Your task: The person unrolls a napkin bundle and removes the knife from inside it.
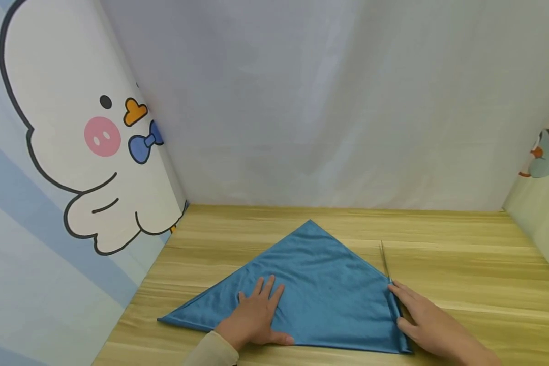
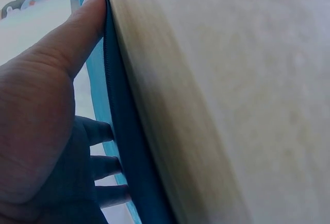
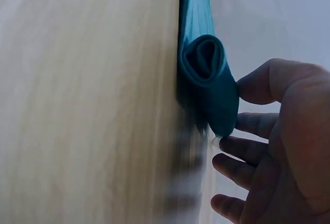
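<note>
A blue satiny cloth (image 1: 329,295) lies on the table, its outline coming to a peak at the back and a long point at the left. Its right end is rolled into a narrow tube (image 3: 216,90), whose spiral shows in the right wrist view. My left hand (image 1: 256,317) rests on the cloth with fingers spread, its thumb near the front edge. Against the outer side of the roll, my right hand (image 1: 432,323) touches with thumb and fingertips. A thin dark strand or stick (image 1: 385,259) extends back from the roll's far end; its kind is unclear.
The wood-grain table (image 1: 476,264) ends at a pale curtain-like wall (image 1: 329,112) at the back. A side panel (image 1: 64,168) with a cartoon character stands at the left, and another printed panel (image 1: 537,203) at the right.
</note>
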Motion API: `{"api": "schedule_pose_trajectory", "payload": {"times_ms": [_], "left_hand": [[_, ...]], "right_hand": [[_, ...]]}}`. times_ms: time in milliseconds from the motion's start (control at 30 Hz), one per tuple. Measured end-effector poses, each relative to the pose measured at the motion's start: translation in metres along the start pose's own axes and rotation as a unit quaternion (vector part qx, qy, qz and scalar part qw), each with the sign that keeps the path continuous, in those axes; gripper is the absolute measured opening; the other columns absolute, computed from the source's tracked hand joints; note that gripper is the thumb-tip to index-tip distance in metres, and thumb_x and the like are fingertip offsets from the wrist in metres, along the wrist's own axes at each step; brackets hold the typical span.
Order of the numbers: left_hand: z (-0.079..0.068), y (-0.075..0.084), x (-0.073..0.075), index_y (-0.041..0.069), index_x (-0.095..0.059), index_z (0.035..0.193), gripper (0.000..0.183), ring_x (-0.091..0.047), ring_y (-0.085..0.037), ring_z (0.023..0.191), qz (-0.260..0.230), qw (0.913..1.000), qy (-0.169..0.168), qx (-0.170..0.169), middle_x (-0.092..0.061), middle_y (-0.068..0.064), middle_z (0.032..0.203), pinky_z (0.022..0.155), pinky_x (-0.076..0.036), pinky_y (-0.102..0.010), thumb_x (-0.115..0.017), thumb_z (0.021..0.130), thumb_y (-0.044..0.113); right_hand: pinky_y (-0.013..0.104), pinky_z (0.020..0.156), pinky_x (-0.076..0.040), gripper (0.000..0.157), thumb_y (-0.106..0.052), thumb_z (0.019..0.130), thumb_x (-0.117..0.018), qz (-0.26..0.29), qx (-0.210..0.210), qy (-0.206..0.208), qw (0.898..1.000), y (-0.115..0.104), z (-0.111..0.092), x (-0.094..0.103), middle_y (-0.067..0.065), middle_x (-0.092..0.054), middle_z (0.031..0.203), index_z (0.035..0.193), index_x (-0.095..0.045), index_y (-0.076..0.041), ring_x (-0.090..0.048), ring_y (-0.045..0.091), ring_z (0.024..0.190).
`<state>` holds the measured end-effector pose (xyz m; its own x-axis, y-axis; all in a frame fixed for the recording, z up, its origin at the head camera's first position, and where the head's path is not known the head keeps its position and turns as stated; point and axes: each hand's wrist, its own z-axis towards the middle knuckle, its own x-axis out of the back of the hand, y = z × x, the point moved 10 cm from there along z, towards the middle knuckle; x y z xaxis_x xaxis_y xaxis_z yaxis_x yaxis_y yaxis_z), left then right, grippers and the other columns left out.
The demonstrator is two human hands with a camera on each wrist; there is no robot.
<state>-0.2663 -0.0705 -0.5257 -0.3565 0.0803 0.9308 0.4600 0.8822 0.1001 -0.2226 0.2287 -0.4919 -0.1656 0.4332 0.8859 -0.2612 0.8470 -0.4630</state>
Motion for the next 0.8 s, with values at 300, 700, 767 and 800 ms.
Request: {"api": "schedule_pose_trajectory", "payload": {"times_ms": [300, 700, 767, 800], "left_hand": [[0.0, 0.001, 0.001, 0.018, -0.02, 0.155, 0.116, -0.011, -0.038, 0.145, -0.005, 1.0, 0.002, 0.0, -0.011, -0.012, 0.16, 0.094, -0.03, -0.073, -0.054, 0.067, 0.086], [-0.001, 0.002, 0.0, 0.017, -0.019, 0.155, 0.116, -0.01, -0.038, 0.145, -0.006, 1.0, 0.001, -0.004, -0.01, -0.013, 0.16, 0.095, -0.029, -0.074, -0.053, 0.068, 0.085], [-0.001, 0.002, 0.001, 0.017, -0.02, 0.155, 0.115, -0.01, -0.038, 0.145, -0.007, 1.0, -0.002, -0.002, -0.01, -0.013, 0.16, 0.095, -0.029, -0.073, -0.053, 0.069, 0.085], [-0.001, 0.002, 0.001, 0.017, -0.02, 0.155, 0.115, -0.01, -0.038, 0.145, -0.009, 1.0, -0.003, -0.001, -0.01, -0.013, 0.16, 0.095, -0.029, -0.073, -0.054, 0.069, 0.085]], "right_hand": [[0.057, 0.101, -0.036, 0.06, -0.017, 0.091, -0.062, -0.006, -0.004, -0.008, 1.0, 0.007, -0.003, 0.001, 0.02, -0.04, 0.147, 0.144, -0.04, -0.001, -0.039, 0.04, 0.132], [0.055, 0.098, -0.041, 0.07, -0.049, 0.09, -0.064, -0.059, 0.042, 0.049, 0.996, -0.009, -0.007, 0.008, 0.018, -0.044, 0.143, 0.139, -0.05, -0.002, -0.045, 0.038, 0.127], [0.055, 0.096, -0.042, 0.074, -0.056, 0.088, -0.062, -0.072, 0.046, 0.044, 0.995, -0.013, -0.005, 0.007, 0.018, -0.044, 0.144, 0.138, -0.051, -0.003, -0.047, 0.038, 0.126], [0.055, 0.096, -0.043, 0.075, -0.058, 0.087, -0.062, -0.077, 0.046, 0.04, 0.995, -0.014, -0.004, 0.005, 0.019, -0.043, 0.144, 0.138, -0.052, -0.004, -0.047, 0.039, 0.125]]}}
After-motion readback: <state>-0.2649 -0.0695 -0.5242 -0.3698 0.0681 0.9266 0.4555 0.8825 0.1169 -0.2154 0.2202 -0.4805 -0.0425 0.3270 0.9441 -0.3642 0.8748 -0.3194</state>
